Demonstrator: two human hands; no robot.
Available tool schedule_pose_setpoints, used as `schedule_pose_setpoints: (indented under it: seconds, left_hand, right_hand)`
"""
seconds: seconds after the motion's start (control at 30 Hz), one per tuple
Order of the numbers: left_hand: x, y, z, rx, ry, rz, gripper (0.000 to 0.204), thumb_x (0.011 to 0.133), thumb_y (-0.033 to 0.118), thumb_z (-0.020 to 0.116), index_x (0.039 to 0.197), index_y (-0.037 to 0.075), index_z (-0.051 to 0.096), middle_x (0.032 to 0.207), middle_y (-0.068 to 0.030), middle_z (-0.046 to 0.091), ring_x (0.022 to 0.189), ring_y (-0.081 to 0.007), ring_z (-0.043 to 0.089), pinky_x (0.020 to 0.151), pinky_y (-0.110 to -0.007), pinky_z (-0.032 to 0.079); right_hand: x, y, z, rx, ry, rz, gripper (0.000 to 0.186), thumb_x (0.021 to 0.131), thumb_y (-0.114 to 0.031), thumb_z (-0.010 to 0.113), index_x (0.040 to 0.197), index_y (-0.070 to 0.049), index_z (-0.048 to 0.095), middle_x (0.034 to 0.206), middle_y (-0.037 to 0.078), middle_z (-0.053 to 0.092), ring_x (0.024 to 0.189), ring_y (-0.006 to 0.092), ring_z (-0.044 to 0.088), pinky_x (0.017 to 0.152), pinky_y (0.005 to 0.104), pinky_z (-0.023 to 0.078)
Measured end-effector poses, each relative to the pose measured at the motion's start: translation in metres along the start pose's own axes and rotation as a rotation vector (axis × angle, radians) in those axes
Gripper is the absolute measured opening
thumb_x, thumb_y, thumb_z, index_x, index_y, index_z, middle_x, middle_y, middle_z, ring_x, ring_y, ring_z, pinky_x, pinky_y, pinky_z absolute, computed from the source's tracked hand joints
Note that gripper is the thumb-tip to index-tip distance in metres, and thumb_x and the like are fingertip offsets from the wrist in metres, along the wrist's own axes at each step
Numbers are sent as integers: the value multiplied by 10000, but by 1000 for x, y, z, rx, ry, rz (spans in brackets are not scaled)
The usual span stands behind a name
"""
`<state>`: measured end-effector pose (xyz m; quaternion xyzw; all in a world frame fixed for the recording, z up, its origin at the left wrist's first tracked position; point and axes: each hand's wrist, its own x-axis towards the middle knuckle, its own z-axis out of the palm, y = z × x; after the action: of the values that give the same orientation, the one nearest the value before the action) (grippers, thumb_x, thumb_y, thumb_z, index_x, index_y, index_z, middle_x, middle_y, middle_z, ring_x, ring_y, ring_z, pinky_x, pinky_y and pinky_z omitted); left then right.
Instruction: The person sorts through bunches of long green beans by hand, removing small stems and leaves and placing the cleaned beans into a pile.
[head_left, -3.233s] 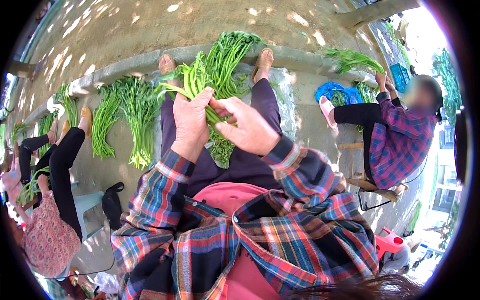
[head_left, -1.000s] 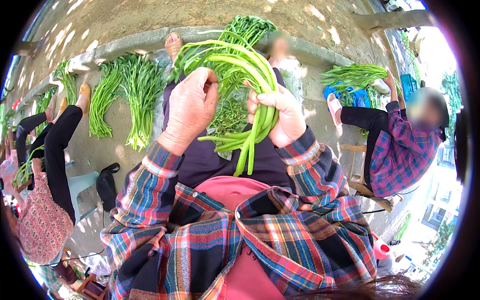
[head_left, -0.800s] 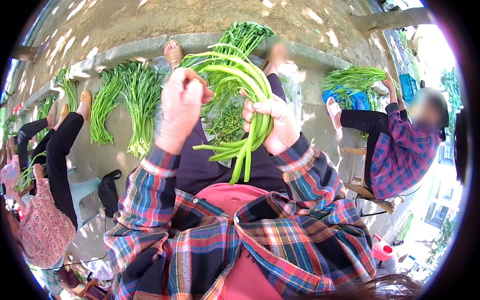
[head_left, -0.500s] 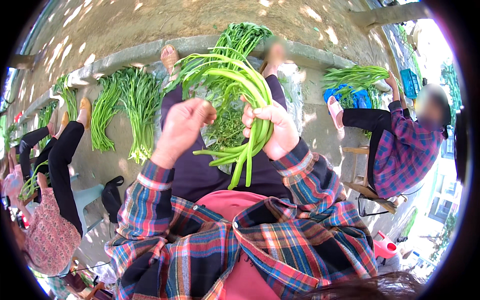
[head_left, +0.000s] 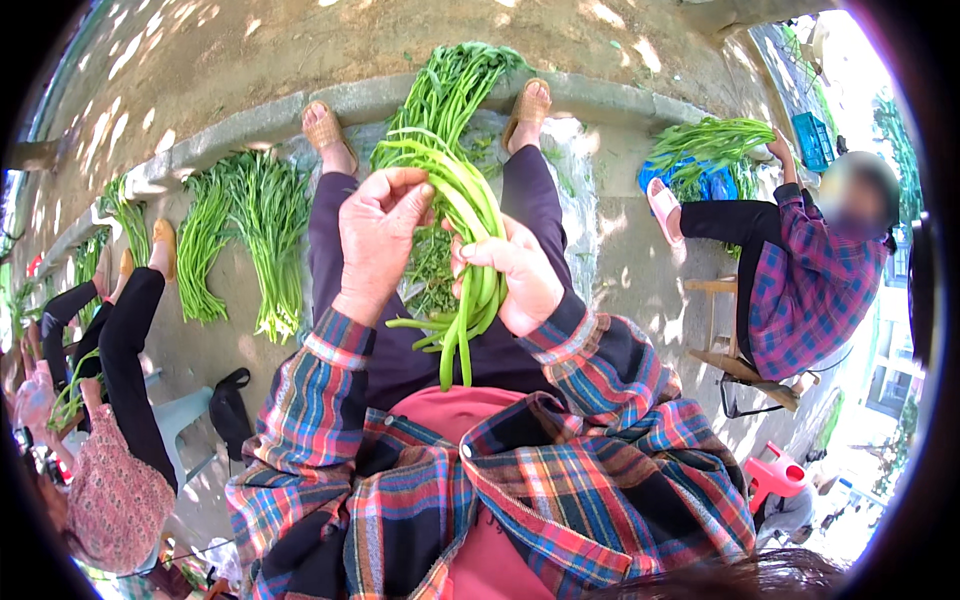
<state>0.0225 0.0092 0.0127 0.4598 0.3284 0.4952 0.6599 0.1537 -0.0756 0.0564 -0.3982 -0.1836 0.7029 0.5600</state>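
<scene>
My right hand (head_left: 520, 272) is wrapped round a bunch of water spinach (head_left: 480, 205), thumb across the thick pale green stems. The cut ends hang below my fist over my lap, and the upper stems arch to the left. Thumb and fingertips of my left hand (head_left: 375, 235) are pinched together against the left side of the bunch; what lies between them is too small to make out. Beyond, a larger heap of water spinach (head_left: 440, 95) lies on the ground between my feet. Loose leafy trimmings (head_left: 430, 275) show between my legs, partly covered by my hands.
Plastic sheeting (head_left: 580, 215) lies under the greens, before a stone kerb (head_left: 630, 105). Laid-out bundles (head_left: 270, 240) lie to the left, near a black bag (head_left: 230, 410). At right a seated person (head_left: 820, 290) handles greens (head_left: 710, 140); a red stool (head_left: 775, 472) stands behind.
My left hand has moved right and up, from beside the bunch to touching it. My right hand has shifted slightly left and down with the bunch, whose leafy top shows less.
</scene>
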Motion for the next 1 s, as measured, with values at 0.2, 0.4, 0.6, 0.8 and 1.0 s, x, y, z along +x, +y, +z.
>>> schedule_pose_setpoints:
  seconds: [0.2, 0.4, 0.6, 0.8, 1.0]
  left_hand:
    - [-7, 9, -5, 176, 35, -45, 91, 851, 57, 589, 913, -1, 622, 759, -11, 616, 573, -46, 504, 531, -185, 422]
    - [-14, 6, -18, 134, 67, -61, 140, 886, 132, 569, 946, 23, 633, 786, -13, 622, 596, -48, 498, 561, -186, 431]
    - [-25, 5, -20, 283, 2, -7, 136, 857, 77, 587, 967, 4, 617, 765, 10, 596, 607, -38, 500, 566, -182, 427]
    - [-30, 13, -8, 267, -99, -8, 165, 821, 55, 613, 973, -11, 615, 762, 6, 597, 603, -33, 496, 541, -187, 422]
    - [-31, 15, 2, 263, -234, -20, 280, 848, 115, 616, 1096, -6, 570, 854, -4, 608, 675, -46, 527, 598, -185, 439]
  right_hand:
    - [-7, -5, 0, -42, 21, -33, 379, 743, -98, 587, 1099, 5, 505, 788, 43, 528, 654, 138, 537, 572, 291, 484]
    - [-17, -7, -6, -12, 15, -60, 402, 751, -81, 554, 1135, 9, 473, 780, 23, 478, 691, 128, 458, 589, 280, 416]
    - [-23, -5, -11, 4, -28, -74, 391, 756, -74, 551, 1130, 14, 477, 800, 39, 501, 707, 143, 492, 595, 298, 444]
    - [-24, -3, -11, 59, -64, -77, 377, 753, -48, 551, 1119, 10, 485, 810, 61, 524, 698, 148, 528, 580, 303, 482]
    - [-25, 0, -5, 34, -109, -74, 363, 752, -69, 563, 1100, 3, 488, 803, 57, 511, 680, 150, 518, 572, 303, 473]
